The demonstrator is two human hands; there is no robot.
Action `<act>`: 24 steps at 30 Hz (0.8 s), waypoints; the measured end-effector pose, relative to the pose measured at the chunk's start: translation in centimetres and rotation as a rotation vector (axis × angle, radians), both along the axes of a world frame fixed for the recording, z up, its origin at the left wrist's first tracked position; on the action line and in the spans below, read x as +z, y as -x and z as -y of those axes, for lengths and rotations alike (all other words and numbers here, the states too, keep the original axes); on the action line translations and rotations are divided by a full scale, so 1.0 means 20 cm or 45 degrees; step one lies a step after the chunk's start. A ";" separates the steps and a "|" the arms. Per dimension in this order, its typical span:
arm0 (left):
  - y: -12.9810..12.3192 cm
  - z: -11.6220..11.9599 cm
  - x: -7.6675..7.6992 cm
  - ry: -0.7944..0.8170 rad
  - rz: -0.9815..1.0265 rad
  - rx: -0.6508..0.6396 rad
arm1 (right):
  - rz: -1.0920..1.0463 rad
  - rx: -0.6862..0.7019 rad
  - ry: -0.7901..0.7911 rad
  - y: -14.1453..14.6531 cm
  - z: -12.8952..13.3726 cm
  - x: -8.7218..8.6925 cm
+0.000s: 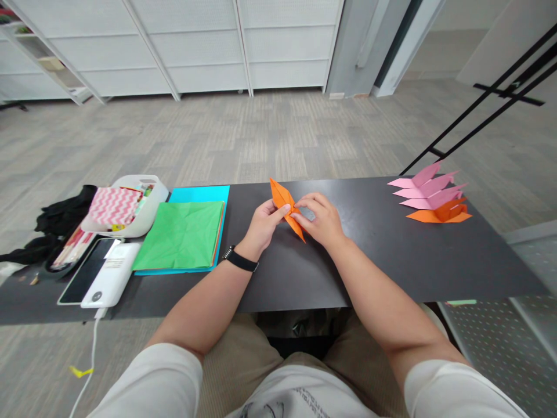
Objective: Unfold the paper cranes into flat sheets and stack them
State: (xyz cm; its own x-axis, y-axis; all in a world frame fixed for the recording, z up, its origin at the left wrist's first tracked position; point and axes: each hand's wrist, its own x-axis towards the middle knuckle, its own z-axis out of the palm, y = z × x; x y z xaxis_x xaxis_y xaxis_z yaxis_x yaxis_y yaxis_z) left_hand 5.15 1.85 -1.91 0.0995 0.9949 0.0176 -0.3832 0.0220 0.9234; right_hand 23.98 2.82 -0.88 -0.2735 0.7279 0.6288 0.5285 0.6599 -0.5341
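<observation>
An orange folded paper piece (282, 195), pointed at both ends, is held above the middle of the dark table. My left hand (263, 223), with a black watch on its wrist, grips it from the left with the thumb on top. From the right, my right hand (321, 219) pinches its middle between thumb and fingers. Toward the right end of the table stand several pink folded paper pieces (429, 188) in a row, with an orange one (439, 215) at the near end.
Green paper (185, 235) lies on blue sheets (200, 193) left of my hands. Farther left are a white basket (152, 215), a white power bank (112, 278) with a cable, a phone (89, 273) and black cloth (61, 215). A black metal stand (478, 116) rises beyond the table's right side.
</observation>
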 end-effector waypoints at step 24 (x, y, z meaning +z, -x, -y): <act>0.00 0.01 -0.01 -0.262 -0.140 0.031 | -0.294 0.093 0.277 0.00 -0.02 0.03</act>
State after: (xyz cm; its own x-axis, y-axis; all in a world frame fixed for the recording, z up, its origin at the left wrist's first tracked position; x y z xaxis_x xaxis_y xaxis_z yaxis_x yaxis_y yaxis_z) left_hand 5.06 1.62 -2.16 0.0880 0.9737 0.2104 -0.2779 -0.1788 0.9438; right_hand 23.91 3.23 -0.28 -0.1979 0.8360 0.5119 0.3326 0.5485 -0.7672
